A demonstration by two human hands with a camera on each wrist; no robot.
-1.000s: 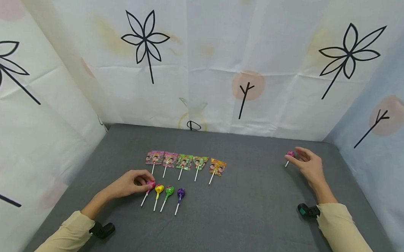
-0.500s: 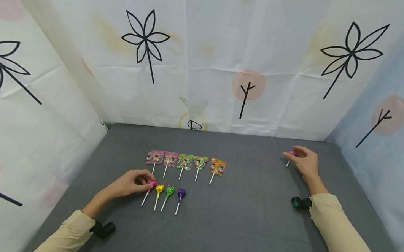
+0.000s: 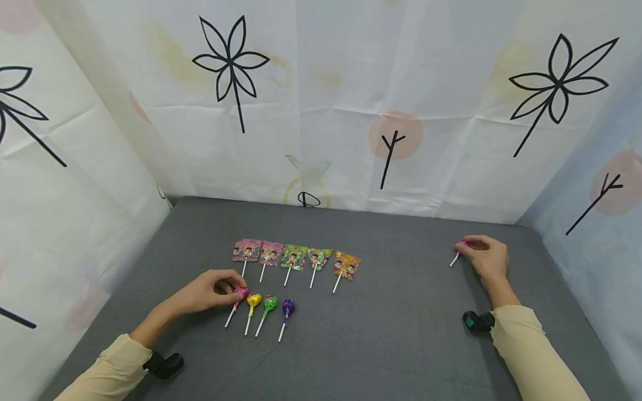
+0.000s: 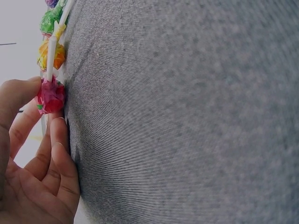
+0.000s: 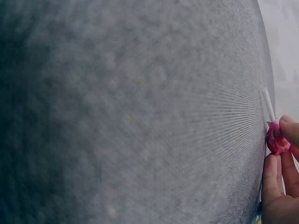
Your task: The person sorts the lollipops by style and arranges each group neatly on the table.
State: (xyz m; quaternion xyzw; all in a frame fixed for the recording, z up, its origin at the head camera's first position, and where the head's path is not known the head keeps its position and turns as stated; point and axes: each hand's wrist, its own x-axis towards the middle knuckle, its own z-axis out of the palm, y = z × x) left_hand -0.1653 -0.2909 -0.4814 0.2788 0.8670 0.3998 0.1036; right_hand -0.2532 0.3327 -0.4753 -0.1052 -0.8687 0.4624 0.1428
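My left hand point(image 3: 209, 291) pinches a pink lollipop point(image 4: 52, 97) by its wrapped ball, at the left end of the front row. Beside it lie a yellow lollipop point(image 3: 253, 300), a green lollipop point(image 3: 269, 303) and a purple lollipop point(image 3: 289, 307), their sticks pointing toward me. Far to the right, my right hand point(image 3: 485, 257) holds another pink lollipop point(image 5: 277, 140) between thumb and fingers, at the tabletop. Its white stick slants down to the left in the head view, and the fingers partly cover the ball.
Behind the front row lie several lollipops in flat printed wrappers, among them a pink packet point(image 3: 246, 250), a green packet point(image 3: 293, 257) and an orange packet point(image 3: 346, 265). They rest on a grey cloth-covered table point(image 3: 378, 349). White printed curtains point(image 3: 326, 92) enclose its back and sides.
My right hand has shifted slightly left and now covers more of its lollipop's ball, and the stick has turned to a steeper slant. The left hand and the rows have stayed put.
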